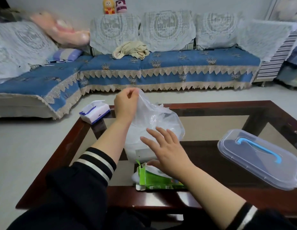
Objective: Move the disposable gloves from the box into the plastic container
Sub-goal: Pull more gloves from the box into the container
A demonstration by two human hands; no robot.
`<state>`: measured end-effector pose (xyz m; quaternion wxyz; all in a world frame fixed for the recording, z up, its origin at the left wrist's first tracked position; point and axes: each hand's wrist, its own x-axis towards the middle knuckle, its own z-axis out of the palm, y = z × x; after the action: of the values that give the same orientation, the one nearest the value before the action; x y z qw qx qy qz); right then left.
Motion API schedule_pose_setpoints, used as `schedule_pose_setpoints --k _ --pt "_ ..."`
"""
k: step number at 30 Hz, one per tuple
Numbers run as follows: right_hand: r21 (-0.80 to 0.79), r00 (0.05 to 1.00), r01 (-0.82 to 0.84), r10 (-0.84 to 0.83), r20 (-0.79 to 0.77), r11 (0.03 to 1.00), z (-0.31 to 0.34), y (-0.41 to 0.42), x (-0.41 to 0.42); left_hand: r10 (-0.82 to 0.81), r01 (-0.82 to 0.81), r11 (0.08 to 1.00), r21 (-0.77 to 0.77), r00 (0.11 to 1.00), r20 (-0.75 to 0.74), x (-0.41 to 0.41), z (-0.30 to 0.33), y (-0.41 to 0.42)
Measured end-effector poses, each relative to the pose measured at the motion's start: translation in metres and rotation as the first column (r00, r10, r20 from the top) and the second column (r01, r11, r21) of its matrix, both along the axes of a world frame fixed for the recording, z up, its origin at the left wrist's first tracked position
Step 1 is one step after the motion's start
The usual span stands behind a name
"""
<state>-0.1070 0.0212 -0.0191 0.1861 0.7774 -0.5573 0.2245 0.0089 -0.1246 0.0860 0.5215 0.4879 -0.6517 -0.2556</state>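
The box is bright green. The gloves are clear, whitish plastic. The lid is transparent with a light blue handle. The counter is dark red-brown wood. The sofa cover is blue with beige lace edge. The sleeves are black with white stripes.

I see bare glass on the table between the gloves and the lidded container — passable. The green box crowds the near edge — tissue pack blocks the far-left corner.
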Motion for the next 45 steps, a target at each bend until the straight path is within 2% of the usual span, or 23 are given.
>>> schedule_pose_setpoints --k 3,5,7,8,10,11,13,15,16,17,19,22,24,26,28,30,32,34,36,39,41,42,45 --pt "-0.02 0.998 0.028 -0.027 0.049 0.999 0.0 -0.018 -0.001 0.023 -0.029 0.993 -0.111 0.998 -0.063 0.008 0.022 -0.006" --pt "-0.098 0.978 -0.002 0.023 0.206 0.995 0.009 -0.021 -0.004 0.028 -0.043 0.974 -0.222 0.997 -0.07 0.012 0.03 -0.007" --pt "-0.036 0.882 0.063 -0.039 0.47 0.997 0.024 -0.013 -0.007 0.002 -0.009 0.953 -0.304 1.0 -0.024 0.011 0.026 -0.006" --pt "0.047 0.76 0.091 -0.1 0.643 0.995 0.032 -0.008 -0.009 -0.024 0.034 0.948 -0.316 0.999 0.035 0.009 0.018 -0.005" --pt "0.139 0.332 0.052 -0.149 0.931 0.989 0.048 -0.001 -0.019 -0.106 0.164 0.969 -0.186 0.952 0.287 0.002 -0.008 -0.005" --pt "0.128 0.086 0.045 -0.131 0.988 0.991 0.056 0.002 -0.026 -0.195 0.233 0.972 -0.027 0.866 0.461 -0.002 -0.024 -0.005" --pt "0.154 -0.307 0.12 -0.111 0.945 0.981 0.073 0.007 -0.048 -0.462 0.299 0.887 0.353 0.57 0.679 -0.009 -0.052 -0.002" --pt "0.198 -0.459 0.226 -0.075 0.885 0.954 0.091 0.012 -0.065 -0.634 0.296 0.772 0.562 0.312 0.707 -0.009 -0.069 0.004" --pt "0.16 -0.465 0.289 -0.008 0.885 0.944 0.101 0.014 -0.073 -0.669 0.304 0.741 0.599 0.259 0.696 -0.01 -0.071 0.007" --pt "0.072 -0.432 0.344 0.09 0.897 0.936 0.113 0.015 -0.076 -0.688 0.321 0.724 0.611 0.265 0.676 -0.009 -0.069 0.008" --pt "-0.168 -0.237 0.424 0.288 0.928 0.89 0.138 0.013 -0.074 -0.677 0.333 0.735 0.59 0.351 0.646 -0.007 -0.062 0.008" --pt "-0.477 0.243 0.338 0.414 0.877 0.812 0.16 -0.005 -0.052 -0.589 0.311 0.808 0.5 0.414 0.694 0.003 -0.047 0.004" --pt "-0.43 0.568 0.174 0.266 0.779 0.886 0.156 -0.029 -0.034 -0.506 0.323 0.861 0.394 0.455 0.733 0.013 -0.038 0.003" --pt "-0.12 0.725 0.017 0.07 0.685 0.993 0.137 -0.056 -0.019 -0.42 0.306 0.904 0.3 0.497 0.759 0.024 -0.03 0.007" --pt "0.264 0.812 -0.107 -0.069 0.58 0.958 0.11 -0.078 -0.012 -0.377 0.269 0.923 0.274 0.495 0.783 0.036 -0.026 0.014" --pt "0.6 0.921 -0.132 -0.126 0.368 0.789 0.085 -0.091 -0.01 -0.447 0.244 0.894 0.377 0.398 0.801 0.043 -0.03 0.02" --pt "0.796 0.967 -0.144 -0.089 0.241 0.589 0.066 -0.1 -0.01 -0.556 0.206 0.831 0.517 0.265 0.788 0.042 -0.04 0.024" --pt "0.887 0.98 -0.117 -0.091 0.175 0.446 0.056 -0.106 -0.012 -0.61 0.164 0.792 0.588 0.202 0.766 0.035 -0.046 0.024" --pt "0.944 0.985 -0.071 -0.124 0.116 0.323 0.048 -0.115 -0.014 -0.59 0.142 0.807 0.573 0.211 0.779 0.03 -0.043 0.019" --pt "0.988 0.985 -0.009 -0.167 0.035 0.155 0.04 -0.125 -0.016 -0.432 0.162 0.902 0.4 0.304 0.849 0.029 -0.036 0.013" --pt "0.995 0.988 0.026 -0.155 -0.01 0.1 0.034 -0.133 -0.014 -0.477 0.188 0.879 0.438 0.345 0.808 0.026 -0.04 0.009" --pt "0.996 0.989 0.033 -0.149 -0.02 0.084 0.033 -0.134 -0.01 -0.538 0.178 0.843 0.508 0.317 0.781 0.025 -0.042 0.01" --pt "0.998 0.987 0.049 -0.153 -0.041 0.046 0.026 -0.134 -0.001 -0.655 0.075 0.756 0.651 0.105 0.748 0.012 -0.055 0.008"
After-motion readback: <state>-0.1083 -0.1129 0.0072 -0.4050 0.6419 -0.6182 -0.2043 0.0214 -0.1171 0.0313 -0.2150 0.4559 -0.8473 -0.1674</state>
